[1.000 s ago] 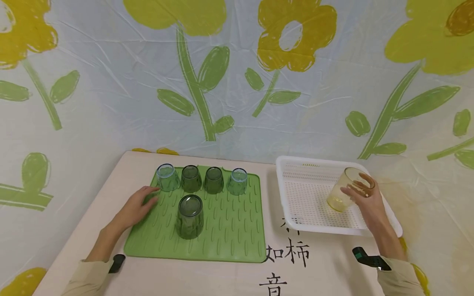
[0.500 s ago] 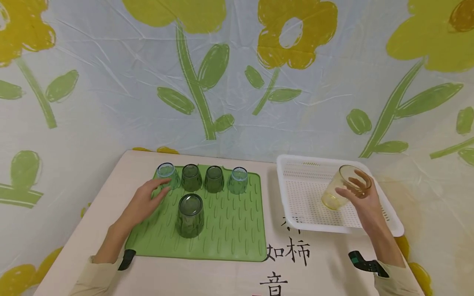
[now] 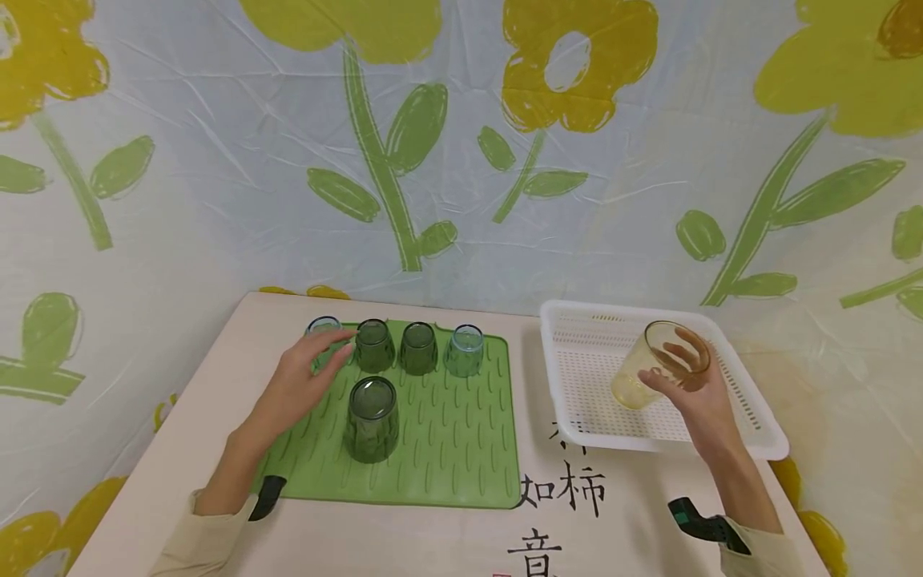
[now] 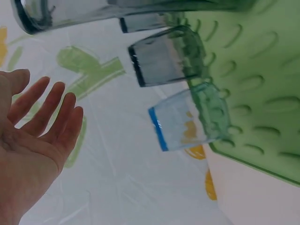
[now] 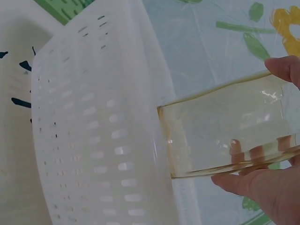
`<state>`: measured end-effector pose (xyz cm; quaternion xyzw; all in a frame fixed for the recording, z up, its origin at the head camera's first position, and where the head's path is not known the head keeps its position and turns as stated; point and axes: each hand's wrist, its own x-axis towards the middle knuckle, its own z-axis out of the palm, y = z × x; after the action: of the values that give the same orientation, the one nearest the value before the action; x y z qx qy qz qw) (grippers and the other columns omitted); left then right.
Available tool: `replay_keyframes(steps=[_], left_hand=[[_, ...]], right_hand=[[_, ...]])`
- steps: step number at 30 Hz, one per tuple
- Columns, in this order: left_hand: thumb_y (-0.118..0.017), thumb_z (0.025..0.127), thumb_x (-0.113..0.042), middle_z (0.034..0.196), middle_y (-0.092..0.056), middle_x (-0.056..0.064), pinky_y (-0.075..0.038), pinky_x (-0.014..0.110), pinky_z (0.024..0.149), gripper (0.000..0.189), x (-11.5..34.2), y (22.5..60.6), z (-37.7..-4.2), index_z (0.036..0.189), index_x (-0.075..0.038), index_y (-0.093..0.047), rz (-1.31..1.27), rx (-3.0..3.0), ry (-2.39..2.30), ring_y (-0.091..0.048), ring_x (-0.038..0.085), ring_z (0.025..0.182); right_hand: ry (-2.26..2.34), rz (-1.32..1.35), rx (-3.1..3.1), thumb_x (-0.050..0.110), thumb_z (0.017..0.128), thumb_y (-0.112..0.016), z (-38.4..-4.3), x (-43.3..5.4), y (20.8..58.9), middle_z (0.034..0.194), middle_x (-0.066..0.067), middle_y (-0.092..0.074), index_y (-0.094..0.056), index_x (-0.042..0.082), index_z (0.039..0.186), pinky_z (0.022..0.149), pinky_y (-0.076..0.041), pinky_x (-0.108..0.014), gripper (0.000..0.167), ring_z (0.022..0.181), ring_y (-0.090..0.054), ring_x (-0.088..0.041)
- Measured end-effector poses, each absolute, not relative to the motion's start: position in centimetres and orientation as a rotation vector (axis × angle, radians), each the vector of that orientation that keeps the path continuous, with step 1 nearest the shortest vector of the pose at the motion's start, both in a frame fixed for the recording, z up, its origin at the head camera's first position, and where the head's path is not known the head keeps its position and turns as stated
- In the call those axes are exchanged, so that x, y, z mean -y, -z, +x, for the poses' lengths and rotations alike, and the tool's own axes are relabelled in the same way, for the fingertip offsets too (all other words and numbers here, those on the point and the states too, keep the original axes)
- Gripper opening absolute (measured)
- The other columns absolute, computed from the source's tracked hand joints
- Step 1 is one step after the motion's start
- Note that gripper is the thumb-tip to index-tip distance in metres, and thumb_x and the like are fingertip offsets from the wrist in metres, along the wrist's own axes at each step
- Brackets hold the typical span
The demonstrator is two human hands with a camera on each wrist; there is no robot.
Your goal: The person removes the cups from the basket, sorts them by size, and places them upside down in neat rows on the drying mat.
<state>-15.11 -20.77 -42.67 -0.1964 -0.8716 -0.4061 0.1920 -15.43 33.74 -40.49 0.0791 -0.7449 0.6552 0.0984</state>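
Observation:
My right hand [image 3: 695, 401] grips a clear yellow glass [image 3: 634, 375] near its mouth, thumb on one side and fingers round the other. The glass is tilted and overlaps the white basket [image 3: 555, 393]; the right wrist view shows its base end by the basket wall [image 5: 108, 140]. My left hand [image 3: 303, 377] hangs over the left part of the green drying mat [image 3: 461, 449], fingers loosely spread and holding nothing. It partly hides a blue-rimmed glass [image 4: 187, 119]. Its fingertips overlap the edge of a dark grey glass [image 3: 375, 353] in the head view.
Along the mat's back edge stand another dark glass [image 3: 418, 353] and a second blue-rimmed glass [image 3: 465, 357]. A larger dark glass [image 3: 371, 433] stands upside down nearer the front. The pale table [image 3: 404, 537] carries black written characters, and a flowered curtain [image 3: 288, 264] encloses the back and sides.
My left hand has moved right and inward over the mat, from its left edge to before the back-row glasses. My right hand has shifted the yellow glass a little to the left.

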Motion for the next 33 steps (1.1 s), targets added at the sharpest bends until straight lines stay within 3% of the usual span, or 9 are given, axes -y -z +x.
replay_keyframes(steps=[16, 23, 33], left_hand=[[-0.067, 0.102, -0.011, 0.132, -0.065, 0.01, -0.051, 0.048, 0.1, 0.033, 15.7, 39.4, -14.0, 0.134, -0.006, -0.065, -0.671, 2.37, 1.2, -0.06, 0.027, 0.124], [-0.064, 0.104, -0.015, 0.129, -0.064, 0.004, -0.055, 0.045, 0.092, 0.036, 13.2, 38.8, -13.6, 0.14, -0.011, -0.062, -0.727, 2.384, 1.274, -0.061, 0.022, 0.12], [-0.067, 0.102, -0.015, 0.132, -0.061, 0.003, -0.052, 0.04, 0.096, 0.041, 9.6, 39.1, -13.7, 0.142, -0.01, -0.059, -0.846, 2.336, 1.406, -0.057, 0.019, 0.118]], right_hand=[[-2.049, 0.342, 2.142, -0.019, 0.09, -0.064, -14.4, -29.9, 38.9, 0.141, -0.006, -0.047, -0.034, 0.014, 0.157, 0.092, -0.056, -0.021, 0.081, 0.13, -0.056, -0.012], [-2.078, 0.432, 2.137, -0.021, 0.088, -0.065, -14.1, -28.1, 38.3, 0.141, -0.009, -0.045, -0.033, 0.012, 0.157, 0.101, -0.051, -0.023, 0.083, 0.135, -0.053, -0.017], [-2.142, 0.55, 2.134, -0.021, 0.087, -0.067, -14.3, -25.3, 38.2, 0.145, -0.013, -0.043, -0.031, 0.011, 0.158, 0.109, -0.046, -0.026, 0.085, 0.138, -0.05, -0.023]])
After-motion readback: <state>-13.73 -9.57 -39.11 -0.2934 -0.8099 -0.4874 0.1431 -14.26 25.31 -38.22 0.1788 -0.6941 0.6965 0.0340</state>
